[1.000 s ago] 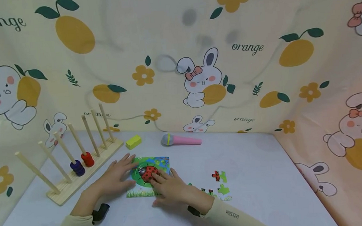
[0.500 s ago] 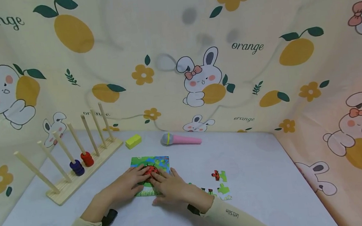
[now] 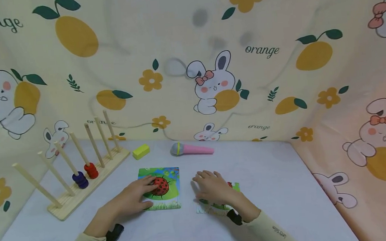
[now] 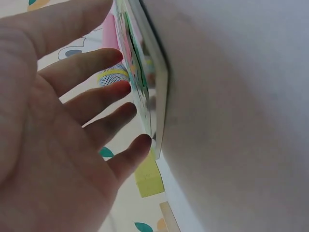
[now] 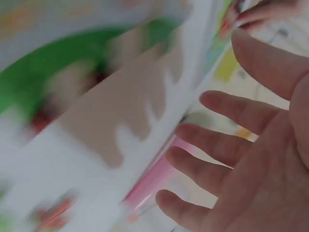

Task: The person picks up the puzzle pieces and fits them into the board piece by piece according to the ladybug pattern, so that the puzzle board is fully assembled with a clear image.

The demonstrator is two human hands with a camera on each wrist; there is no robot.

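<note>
A square ladybug puzzle [image 3: 172, 197] lies flat on the white table. My left hand [image 3: 131, 197] rests on its left side with spread fingers; in the left wrist view those fingertips [image 4: 141, 144] meet the puzzle's top face. To the right, my right hand [image 3: 212, 188] is over a second, partly covered puzzle [image 3: 202, 208] with green and red parts. Its fingers are spread and hold nothing, and the right wrist view has the green picture [image 5: 63, 50] blurred beside the palm. Part of a green and red piece [image 3: 236, 186] shows past the right wrist.
Behind the puzzles lie a pink toy microphone [image 3: 198, 149] and a yellow block [image 3: 141, 151]. A wooden peg rack [image 3: 64, 209] stands at the left, with blue rings [image 3: 80, 180] and red rings [image 3: 91, 171]. A printed cloth [image 3: 160, 37] closes off the back and sides.
My left hand has slid right, further onto the ladybug puzzle. My right hand has left that puzzle and moved right, over the second one.
</note>
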